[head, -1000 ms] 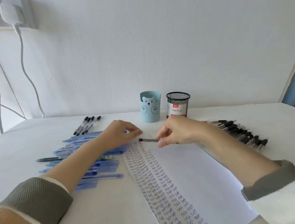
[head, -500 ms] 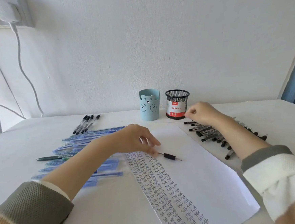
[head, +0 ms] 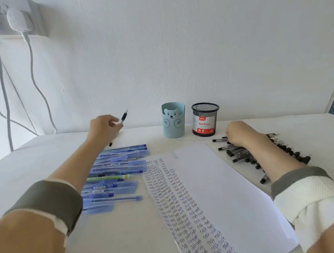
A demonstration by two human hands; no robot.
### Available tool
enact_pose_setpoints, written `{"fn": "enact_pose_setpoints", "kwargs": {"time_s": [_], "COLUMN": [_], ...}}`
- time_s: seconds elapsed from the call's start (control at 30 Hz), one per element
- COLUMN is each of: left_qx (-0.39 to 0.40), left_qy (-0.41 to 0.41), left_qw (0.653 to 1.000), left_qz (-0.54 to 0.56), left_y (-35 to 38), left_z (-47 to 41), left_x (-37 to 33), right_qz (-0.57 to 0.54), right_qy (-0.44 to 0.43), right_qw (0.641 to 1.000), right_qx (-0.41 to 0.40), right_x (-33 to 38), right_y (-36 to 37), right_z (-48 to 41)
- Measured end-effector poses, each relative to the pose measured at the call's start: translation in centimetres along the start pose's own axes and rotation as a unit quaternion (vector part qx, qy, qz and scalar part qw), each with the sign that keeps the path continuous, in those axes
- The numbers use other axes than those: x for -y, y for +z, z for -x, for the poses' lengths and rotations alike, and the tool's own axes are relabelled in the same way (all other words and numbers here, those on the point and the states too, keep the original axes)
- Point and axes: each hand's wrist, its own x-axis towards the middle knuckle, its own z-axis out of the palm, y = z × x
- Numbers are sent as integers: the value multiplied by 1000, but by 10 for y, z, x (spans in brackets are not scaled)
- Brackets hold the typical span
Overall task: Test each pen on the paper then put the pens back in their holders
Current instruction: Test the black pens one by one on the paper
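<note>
White wall [head: 195,44] backs a white desk [head: 25,167]; a socket [head: 18,20] with a white plug sits at upper left, and cables [head: 3,89] hang toward the desk's far left corner. By the far edge stand two holders, just apart: a pale blue bear holder [head: 174,123], its inside hidden; a black mesh holder [head: 206,123] whose red and white label reads "Ball Pens". A paper [head: 222,182] runs from mid-desk to the near edge; columns of "Test" fill its left side. Blue pens [head: 115,168] lie heaped along the paper's left edge, a green pen [head: 108,178] among them; black pens [head: 238,154] lie heaped toward the right edge. The left hand [head: 102,128], raised left of the holders, pinches a black pen [head: 123,116], tip upward; the right hand [head: 240,132] rests on the black pens, fingers curled; whether they clamp one I cannot tell. Bare desk shows between the blue pens and the left edge.
</note>
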Motion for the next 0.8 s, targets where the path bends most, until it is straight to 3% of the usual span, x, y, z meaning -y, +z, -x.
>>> {"fn": "enact_pose_setpoints", "kwargs": {"time_s": [0.1,0.17,0.3,0.37,0.63,0.8], "left_qx": [44,47,51,59,99,96], "left_qy": [-11,4,8,5,12,-16], "left_qw": [998,995,989,987,975,972], "left_qz": [-37,-86,-139,-151,-198,-215], "left_y": [14,19,22,22,24,28], "left_z": [-5,-8,-16,-19,-25,-25], "left_x": [18,19,16,17,23,34], "right_qz": [11,-4,-78,-108,-271,-352], "right_qy": [-28,-65,-145,-163,-247,-208], "right_qw": [999,993,949,933,894,899], "right_qx": [-30,-100,-268,-302,-259,-157], "right_x": [2,4,19,29,56,73], "right_y": [1,-4,-19,-24,-28,-33], "right_z": [2,9,20,23,40,58]}}
